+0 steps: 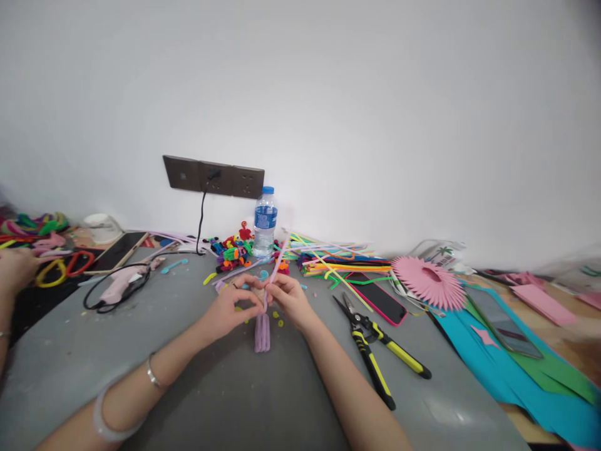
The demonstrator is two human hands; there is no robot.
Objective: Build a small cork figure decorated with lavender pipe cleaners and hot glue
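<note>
A lilac pipe cleaner (263,333) is bent into several tight folds at its lower end, and its long free end sticks up toward the bottle. My right hand (288,299) pinches the upright part just above the folds. On the other side my left hand (237,305) has thumb and fingertips closed on the same pipe cleaner, slightly lower. The folded part hangs below my fingers, over the grey table (225,388). Small yellow-green bits (277,318) lie beside it.
Pruning shears (370,338) lie open-bladed at right, near a pink-cased phone (378,297). Behind stand a water bottle (265,219) and piled pipe cleaners (342,263). At left are a corded pink glue gun (123,283) and another person's hand (16,269) by scissors (66,269).
</note>
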